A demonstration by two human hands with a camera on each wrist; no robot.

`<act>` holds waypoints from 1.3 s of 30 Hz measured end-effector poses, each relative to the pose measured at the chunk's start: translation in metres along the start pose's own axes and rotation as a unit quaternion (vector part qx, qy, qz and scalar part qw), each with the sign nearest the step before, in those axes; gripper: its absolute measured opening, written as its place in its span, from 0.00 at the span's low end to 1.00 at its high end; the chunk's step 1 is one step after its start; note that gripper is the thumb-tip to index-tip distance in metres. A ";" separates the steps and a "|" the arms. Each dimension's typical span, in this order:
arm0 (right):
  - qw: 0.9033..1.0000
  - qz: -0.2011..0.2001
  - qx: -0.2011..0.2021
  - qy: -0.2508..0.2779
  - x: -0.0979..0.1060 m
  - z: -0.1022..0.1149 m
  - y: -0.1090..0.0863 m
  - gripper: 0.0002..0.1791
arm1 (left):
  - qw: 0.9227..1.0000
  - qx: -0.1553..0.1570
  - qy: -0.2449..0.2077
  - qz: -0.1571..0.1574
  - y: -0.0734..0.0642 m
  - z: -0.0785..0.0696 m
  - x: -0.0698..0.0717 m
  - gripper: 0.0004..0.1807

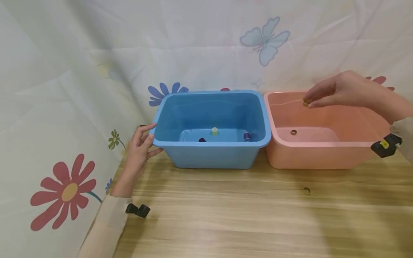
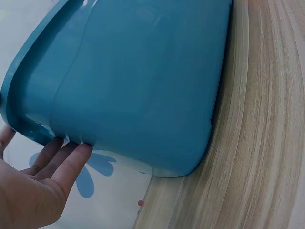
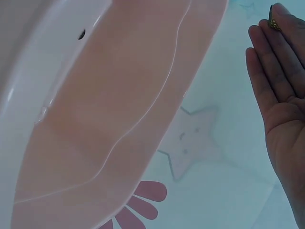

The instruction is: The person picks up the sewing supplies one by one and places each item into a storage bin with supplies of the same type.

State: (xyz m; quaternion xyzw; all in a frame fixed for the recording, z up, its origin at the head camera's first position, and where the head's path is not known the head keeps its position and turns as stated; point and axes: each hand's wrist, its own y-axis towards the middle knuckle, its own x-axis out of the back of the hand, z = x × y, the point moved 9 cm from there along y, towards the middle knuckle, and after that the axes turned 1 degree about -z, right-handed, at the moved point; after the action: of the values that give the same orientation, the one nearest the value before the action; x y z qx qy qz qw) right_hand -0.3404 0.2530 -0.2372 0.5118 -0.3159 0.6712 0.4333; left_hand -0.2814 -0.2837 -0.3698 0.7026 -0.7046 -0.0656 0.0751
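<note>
My left hand holds the left rim of a blue plastic tub. In the left wrist view its fingers touch the tub's outer wall below the lip. High over the pink tub, my right hand pinches a gold-coloured ring between thumb and fingertips. The right wrist view shows that ring at the fingertips, with a patterned surface. Another ring lies on the pink tub's floor. A third ring is on the table in front of it.
Inside the blue tub are a pale yellow-green thread spool, a purple spool and a dark red piece partly hidden by the front wall. The tubs stand side by side on a wood-grain table, against a flower-printed curtain.
</note>
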 end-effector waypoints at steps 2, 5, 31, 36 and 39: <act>1.000 0.003 0.014 -0.004 -0.001 0.002 0.001 0.18 | 1.000 -0.001 0.001 0.000 0.000 0.000 0.000 0.24; 1.000 0.012 0.024 0.003 -0.003 0.002 0.005 0.17 | 1.000 0.000 0.000 0.003 0.000 -0.001 0.000 0.24; 0.986 0.112 -0.037 0.116 -0.031 -0.025 0.047 0.25 | 1.000 0.003 -0.001 0.004 0.000 0.002 0.002 0.24; 0.985 0.119 -0.033 0.124 -0.034 -0.029 0.049 0.24 | 1.000 0.001 -0.001 0.005 0.000 0.002 0.001 0.24; 0.982 0.123 -0.041 0.136 -0.035 -0.031 0.048 0.25 | 1.000 0.000 -0.001 0.007 0.001 0.002 0.001 0.24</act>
State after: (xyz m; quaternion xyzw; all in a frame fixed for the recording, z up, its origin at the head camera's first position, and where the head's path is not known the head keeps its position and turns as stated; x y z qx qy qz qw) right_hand -0.3931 0.2502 -0.2789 0.3550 -0.3414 0.7692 0.4072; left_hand -0.2825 -0.2844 -0.3712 0.6975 -0.7095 -0.0658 0.0753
